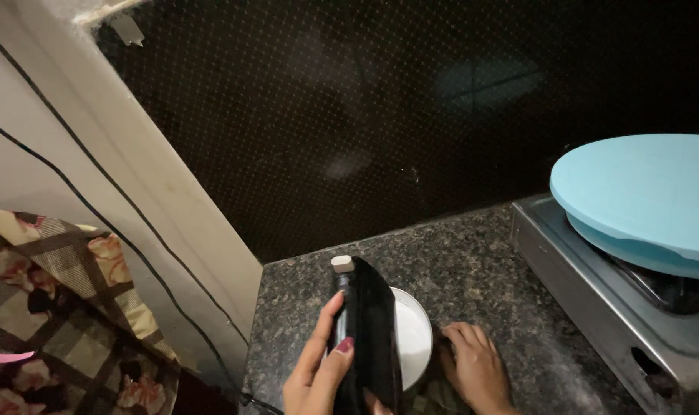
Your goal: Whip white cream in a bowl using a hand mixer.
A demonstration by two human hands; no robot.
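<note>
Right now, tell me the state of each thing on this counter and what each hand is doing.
Black bottle: tilted, cap on, over the white dish.
White dish: on the counter, looks empty.
Blue lid: lying over the pan on the stove.
Left hand: gripping the bottle.
Right hand: resting on the granite counter.

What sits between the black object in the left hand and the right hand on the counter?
In the head view, a white round plate lies between the black object held by the left hand and the right hand.
</note>
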